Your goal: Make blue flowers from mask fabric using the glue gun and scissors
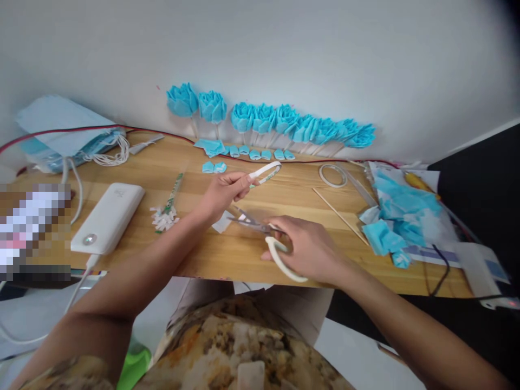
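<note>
My left hand [227, 194] is closed, pinching a narrow white strip [264, 169] that bends into a loop and has green print on one face. In my right hand [306, 246] are scissors [280, 261] with pale handles, their blades parted and pointing left just below my left hand. A small white piece [222, 223] lies on the table under the blade tips. Left of my left hand is a green-patterned strip [174, 190], with a heap of white snippets [164, 219] at its lower end.
Blue flowers on sticks [265, 118] lean along the wall, with small blue folded pieces [255, 155] before them. A tape roll [333, 175], a thin stick [339, 215] and blue scraps [382, 236] lie right. A white power bank [109, 218] and a pack of pale sheets [65, 122] lie left.
</note>
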Demonstrator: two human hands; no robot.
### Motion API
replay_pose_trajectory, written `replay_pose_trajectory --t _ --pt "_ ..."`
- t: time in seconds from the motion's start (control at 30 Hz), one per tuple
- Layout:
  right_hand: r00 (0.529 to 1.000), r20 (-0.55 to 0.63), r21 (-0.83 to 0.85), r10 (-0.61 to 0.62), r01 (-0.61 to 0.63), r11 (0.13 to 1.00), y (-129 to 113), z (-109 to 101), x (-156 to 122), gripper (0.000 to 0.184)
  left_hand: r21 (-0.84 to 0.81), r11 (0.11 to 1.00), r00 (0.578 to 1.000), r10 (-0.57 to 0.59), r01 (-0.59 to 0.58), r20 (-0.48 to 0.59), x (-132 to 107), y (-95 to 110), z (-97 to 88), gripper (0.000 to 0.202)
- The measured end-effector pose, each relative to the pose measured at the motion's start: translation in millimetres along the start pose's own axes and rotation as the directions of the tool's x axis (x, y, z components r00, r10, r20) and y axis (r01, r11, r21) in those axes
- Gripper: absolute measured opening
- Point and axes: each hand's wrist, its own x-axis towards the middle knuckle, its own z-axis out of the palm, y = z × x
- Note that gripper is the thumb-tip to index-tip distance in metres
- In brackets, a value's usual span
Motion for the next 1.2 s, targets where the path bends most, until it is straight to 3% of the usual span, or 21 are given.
replay_pose_trajectory --t 0.07,0.13,0.23,0.37,0.67,0.93,1.2 --pt "0.995 0.100 0.313 0.014 -0.045 0.949 4 -6 -1 0.050 -0.014 1.000 1.000 0.006 -0.006 0.005 1 -1 -2.3 0.046" --pt "0.981 0.192 0.581 -0.019 -0.098 0.808 9 -14 -2 0.052 -0.048 0.999 1.000 0.017 -0.016 0.009 2 -3 -4.0 0.042" --pt "0.966 0.250 0.753 -0.069 -0.150 0.641 15 -18 -1 0.064 -0.066 0.997 0.998 0.037 -0.034 0.048 2 -4 -3.8 0.044" --pt "0.975 0.215 0.817 -0.051 -0.151 0.557 18 -13 3 0.065 -0.064 0.998 0.996 0.023 -0.017 0.090 0 -2 -0.8 0.049" --pt "0.978 0.172 0.835 -0.119 -0.081 0.544 22 -8 14 0.060 -0.045 0.999 0.987 0.031 -0.025 0.160 -3 4 1.3 0.053" --pt "0.981 0.172 0.880 -0.091 -0.112 0.461 21 2 17 0.064 -0.006 1.000 0.988 0.026 -0.026 0.152 -2 4 -0.5 0.049" --pt "0.973 0.169 0.931 -0.157 -0.106 0.348 26 15 10 0.065 0.035 0.997 0.991 0.060 -0.065 0.115 -4 7 1.2 0.047"
